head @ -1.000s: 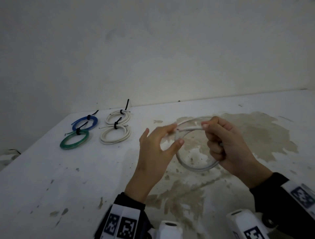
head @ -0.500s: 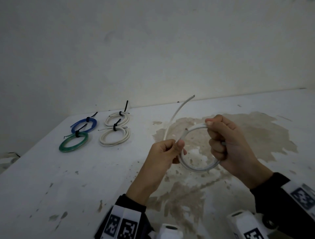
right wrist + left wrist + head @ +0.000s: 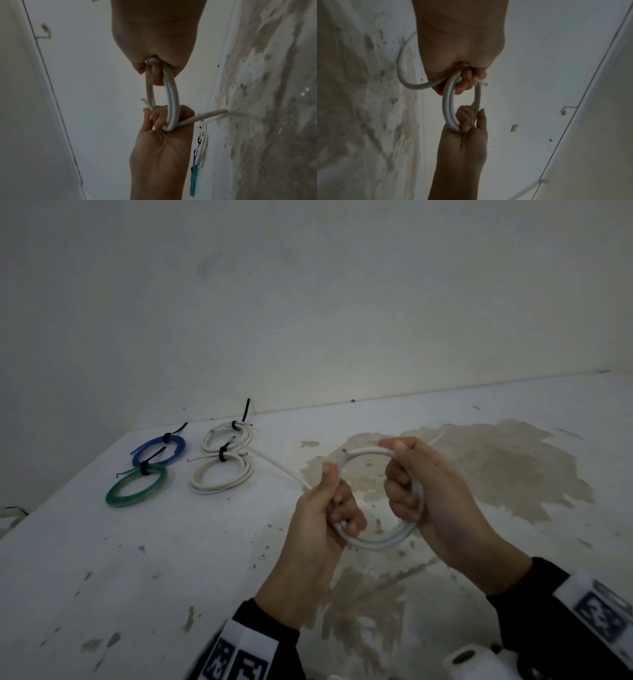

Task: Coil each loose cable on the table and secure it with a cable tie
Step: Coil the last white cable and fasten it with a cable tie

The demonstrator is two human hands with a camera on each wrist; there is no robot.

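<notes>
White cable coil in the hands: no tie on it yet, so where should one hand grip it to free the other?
Likely the left side of the white cable coil, where the left hand already pinches the turns, the cut end and the trailing tail together. Gripping across all strands there, from outside the loop, should stop it springing open and free the right hand.

The white cable [image 3: 380, 537] is partly hidden inside both fists.

My right hand [image 3: 154, 40] grips the near end of the white cable [image 3: 171, 97] coil, two strands side by side. My left hand [image 3: 163, 135] holds the far end. A cut cable tip sticks out left; loose cable trails right across the stained table [image 3: 274, 94].
</notes>
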